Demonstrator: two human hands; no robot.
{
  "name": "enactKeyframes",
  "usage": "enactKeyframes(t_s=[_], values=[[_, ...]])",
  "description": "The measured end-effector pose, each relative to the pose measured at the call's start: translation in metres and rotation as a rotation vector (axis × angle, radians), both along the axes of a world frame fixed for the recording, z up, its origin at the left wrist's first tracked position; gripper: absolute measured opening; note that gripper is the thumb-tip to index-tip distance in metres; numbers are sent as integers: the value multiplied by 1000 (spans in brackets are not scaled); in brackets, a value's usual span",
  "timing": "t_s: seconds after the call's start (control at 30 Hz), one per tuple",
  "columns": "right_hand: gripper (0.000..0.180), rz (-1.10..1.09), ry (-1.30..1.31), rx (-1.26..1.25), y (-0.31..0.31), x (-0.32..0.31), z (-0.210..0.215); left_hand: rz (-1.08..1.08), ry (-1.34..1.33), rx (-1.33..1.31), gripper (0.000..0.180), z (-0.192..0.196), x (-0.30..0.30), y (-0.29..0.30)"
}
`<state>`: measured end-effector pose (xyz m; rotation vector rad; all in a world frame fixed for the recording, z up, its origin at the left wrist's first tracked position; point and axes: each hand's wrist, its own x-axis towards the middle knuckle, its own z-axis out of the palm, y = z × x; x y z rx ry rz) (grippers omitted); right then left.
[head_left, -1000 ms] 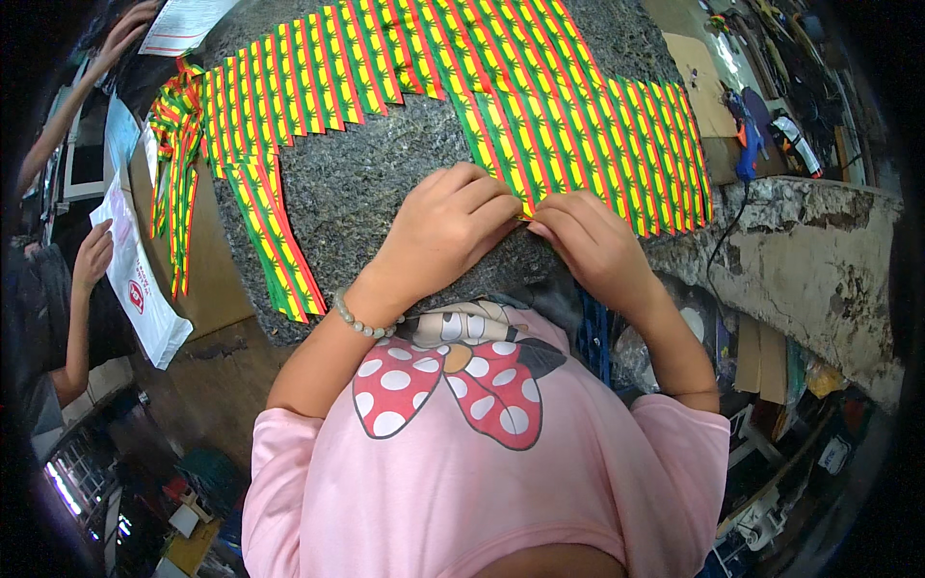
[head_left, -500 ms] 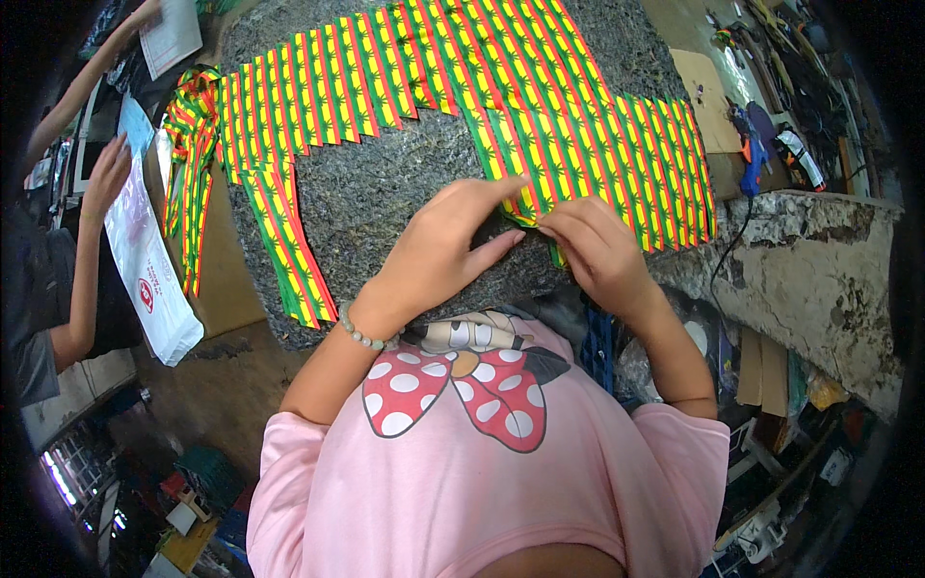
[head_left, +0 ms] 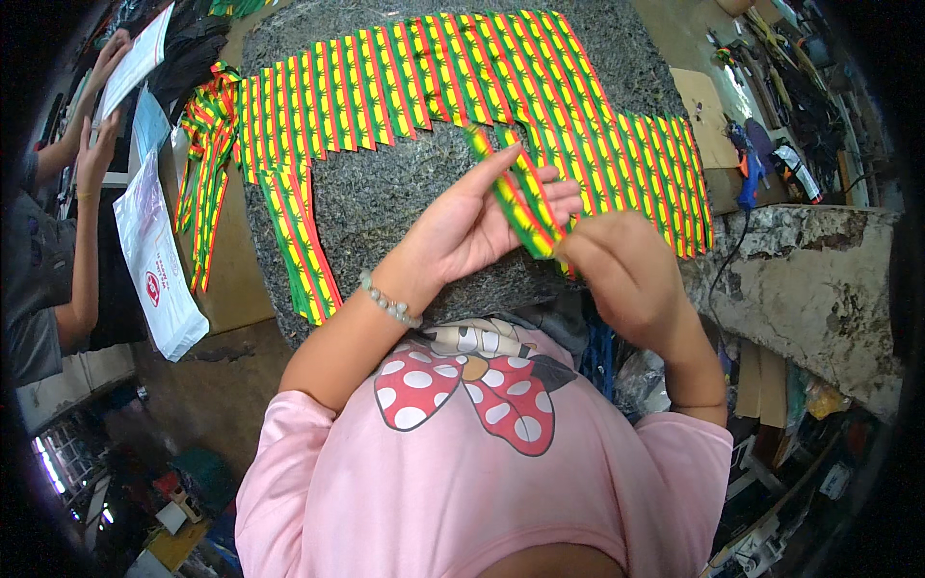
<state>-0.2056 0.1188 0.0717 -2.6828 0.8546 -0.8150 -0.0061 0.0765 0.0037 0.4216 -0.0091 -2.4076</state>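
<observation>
Printed fabric strips in red, yellow and green (head_left: 337, 91) lie side by side in a wide sheet on a dark, rough-topped table (head_left: 371, 193). My left hand (head_left: 482, 226) is palm up with its fingers stretched out. A loose fabric strip (head_left: 515, 204) runs across those fingers, and my left thumb rests by its upper part. My right hand (head_left: 621, 275) pinches the near end of that strip, just right of my left palm; its fingertips are partly hidden. Beneath my right hand, the strip's tip is out of sight.
A bunch of the same strips (head_left: 207, 183) hangs at the table's left edge. Farther left, another person's hands (head_left: 96, 144) hold a white sheet (head_left: 140, 58) near a white plastic bag (head_left: 154, 260). A blue glue gun (head_left: 749, 173) with a cord lies at right, beside cardboard (head_left: 701, 116).
My left hand has turned palm up under the strip, its fingers now extended. The strip is lifted off the sheet, while my right hand moved slightly nearer. The other person raised the white sheet.
</observation>
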Motion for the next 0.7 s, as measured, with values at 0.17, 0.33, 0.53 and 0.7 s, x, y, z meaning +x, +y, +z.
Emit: enactKeyframes(t_s=[0.17,0.33,0.53,0.7], values=[[28,147,95,80,23,4,23,29,135,68,53,1,5,-3],[32,251,34,73,31,25,29,151,-3,-166,52,13,47,12],[32,440,47,58,26,100,-6,305,-430,-497,50,39,147,3],[24,371,5,-101,24,174,-35,181,-1032,-805,45,49,209,-13]])
